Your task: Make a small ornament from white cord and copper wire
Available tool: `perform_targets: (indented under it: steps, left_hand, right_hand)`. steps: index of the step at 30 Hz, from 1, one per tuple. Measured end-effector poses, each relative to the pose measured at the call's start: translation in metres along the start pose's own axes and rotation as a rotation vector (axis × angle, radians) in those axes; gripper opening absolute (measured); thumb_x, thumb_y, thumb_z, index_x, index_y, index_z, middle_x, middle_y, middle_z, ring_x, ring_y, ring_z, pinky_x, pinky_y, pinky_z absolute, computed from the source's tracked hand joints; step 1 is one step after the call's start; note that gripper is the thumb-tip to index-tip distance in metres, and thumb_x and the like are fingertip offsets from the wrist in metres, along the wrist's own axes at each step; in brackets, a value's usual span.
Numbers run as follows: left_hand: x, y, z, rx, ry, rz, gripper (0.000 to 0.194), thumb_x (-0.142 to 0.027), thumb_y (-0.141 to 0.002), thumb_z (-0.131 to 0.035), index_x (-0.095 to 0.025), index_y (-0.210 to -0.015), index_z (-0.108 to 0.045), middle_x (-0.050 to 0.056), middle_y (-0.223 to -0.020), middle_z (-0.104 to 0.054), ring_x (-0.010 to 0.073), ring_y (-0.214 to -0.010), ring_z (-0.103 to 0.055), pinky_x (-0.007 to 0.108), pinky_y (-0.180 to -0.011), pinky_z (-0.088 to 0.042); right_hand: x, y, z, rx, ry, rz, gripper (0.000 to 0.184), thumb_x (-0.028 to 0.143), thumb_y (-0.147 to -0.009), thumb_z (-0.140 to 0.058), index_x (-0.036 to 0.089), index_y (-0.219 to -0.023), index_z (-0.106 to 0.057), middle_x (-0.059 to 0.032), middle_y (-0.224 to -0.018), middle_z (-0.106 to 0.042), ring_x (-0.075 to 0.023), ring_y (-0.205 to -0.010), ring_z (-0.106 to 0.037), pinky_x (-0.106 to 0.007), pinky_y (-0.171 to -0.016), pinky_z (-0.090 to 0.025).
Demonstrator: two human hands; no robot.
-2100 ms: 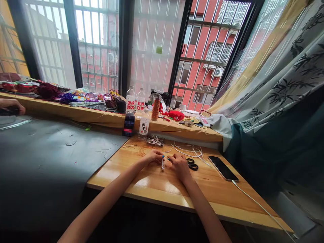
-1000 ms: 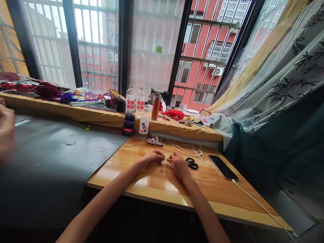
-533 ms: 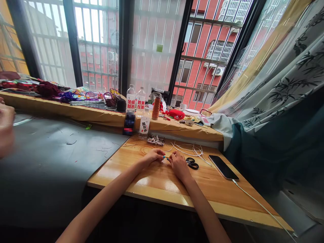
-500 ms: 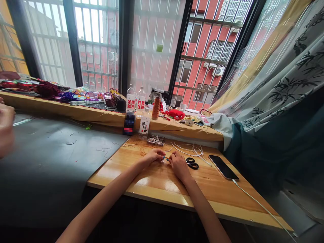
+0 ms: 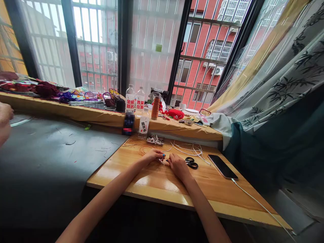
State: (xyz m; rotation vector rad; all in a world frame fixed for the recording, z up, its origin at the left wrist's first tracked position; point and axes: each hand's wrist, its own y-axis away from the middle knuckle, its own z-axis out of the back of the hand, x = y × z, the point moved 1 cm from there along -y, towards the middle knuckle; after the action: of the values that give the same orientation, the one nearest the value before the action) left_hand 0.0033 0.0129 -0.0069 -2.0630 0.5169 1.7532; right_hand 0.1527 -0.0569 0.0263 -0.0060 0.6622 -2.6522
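My left hand (image 5: 152,156) and my right hand (image 5: 178,165) rest close together on the wooden table (image 5: 162,184). Both pinch a tiny whitish piece (image 5: 163,160) between their fingertips; it is too small to name. Black scissors (image 5: 191,163) lie just right of my right hand. White cords (image 5: 188,150) are strewn behind the hands, and a small clear tray of beads (image 5: 155,139) sits beyond my left hand.
A black phone (image 5: 222,166) on a white cable lies at the right. Water bottles (image 5: 143,125), an orange thread spool (image 5: 155,108) and craft clutter line the yellow-covered sill (image 5: 101,116). Another person's hand (image 5: 4,121) shows at the far left over a dark mat (image 5: 45,162).
The whitish piece, hanging down between my fingers earlier, is now drawn in tight between the fingertips. The other person's hand came into view at the left edge, then slid partly out.
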Motion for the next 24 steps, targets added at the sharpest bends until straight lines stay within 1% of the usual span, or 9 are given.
perform_targets:
  steps: [5,8,11,13,16,19,24]
  left_hand:
    - [-0.0047,0.0044,-0.0022,-0.018,0.022,-0.008,0.024,-0.019,-0.055,-0.068,-0.010,-0.077,-0.064,0.002,-0.061,-0.060,0.0091,-0.056,-0.053,0.021,-0.058,-0.039]
    - [-0.0064,0.0044,-0.0022,-0.046,0.026,-0.039,0.024,-0.016,-0.054,-0.067,-0.010,-0.076,-0.063,0.001,-0.063,-0.060,0.0082,-0.055,-0.052,0.021,-0.057,-0.039]
    - [-0.0055,0.0030,-0.0010,-0.064,0.007,-0.065,0.021,-0.014,-0.053,-0.066,-0.010,-0.074,-0.063,0.001,-0.065,-0.060,0.0081,-0.056,-0.052,0.021,-0.056,-0.038]
    - [-0.0039,0.0021,-0.0003,-0.054,0.000,-0.079,0.021,-0.013,-0.054,-0.065,-0.010,-0.074,-0.062,0.002,-0.067,-0.059,0.0084,-0.057,-0.052,0.020,-0.056,-0.038]
    - [-0.0027,0.0017,-0.0002,-0.037,0.001,-0.101,0.023,-0.013,-0.055,-0.064,-0.011,-0.077,-0.062,0.002,-0.069,-0.059,0.0080,-0.057,-0.052,0.020,-0.056,-0.039]
    - [-0.0046,0.0024,-0.0016,-0.032,-0.006,-0.103,0.025,-0.013,-0.054,-0.065,-0.012,-0.079,-0.061,0.001,-0.070,-0.058,0.0068,-0.054,-0.050,0.020,-0.053,-0.038]
    - [-0.0092,0.0046,-0.0049,-0.006,-0.040,-0.070,0.026,-0.018,-0.056,-0.065,-0.012,-0.081,-0.061,0.002,-0.074,-0.060,0.0063,-0.054,-0.050,0.020,-0.053,-0.036]
  right_hand:
    - [0.0005,-0.0004,0.0010,-0.002,-0.014,-0.007,0.006,0.021,-0.082,-0.045,0.017,-0.081,-0.050,-0.0049,-0.083,-0.055,-0.0156,-0.075,-0.051,-0.024,-0.065,-0.034]
    - [0.0002,-0.0005,-0.0023,0.009,-0.062,0.009,0.011,0.025,-0.083,-0.044,0.017,-0.084,-0.052,-0.0057,-0.084,-0.055,-0.0159,-0.078,-0.051,-0.024,-0.067,-0.036]
    - [-0.0001,-0.0004,-0.0056,0.030,-0.104,0.037,0.018,0.026,-0.086,-0.038,0.016,-0.084,-0.054,-0.0059,-0.085,-0.054,-0.0149,-0.078,-0.051,-0.024,-0.070,-0.037]
    - [-0.0005,-0.0005,-0.0069,0.036,-0.122,0.037,0.021,0.024,-0.087,-0.035,0.016,-0.082,-0.054,-0.0062,-0.086,-0.053,-0.0141,-0.077,-0.051,-0.024,-0.070,-0.037]
    - [-0.0015,-0.0008,-0.0073,0.030,-0.132,0.028,0.020,0.022,-0.086,-0.036,0.015,-0.082,-0.054,-0.0065,-0.086,-0.053,-0.0138,-0.077,-0.051,-0.023,-0.071,-0.038]
    - [-0.0022,-0.0009,-0.0058,0.019,-0.119,-0.006,0.015,0.020,-0.085,-0.039,0.014,-0.081,-0.053,-0.0065,-0.087,-0.052,-0.0141,-0.076,-0.052,-0.023,-0.068,-0.038]
    - [-0.0015,0.0000,-0.0008,0.019,-0.098,-0.081,0.012,0.024,-0.084,-0.041,0.016,-0.083,-0.050,-0.0054,-0.090,-0.051,-0.0128,-0.069,-0.054,-0.022,-0.055,-0.036]
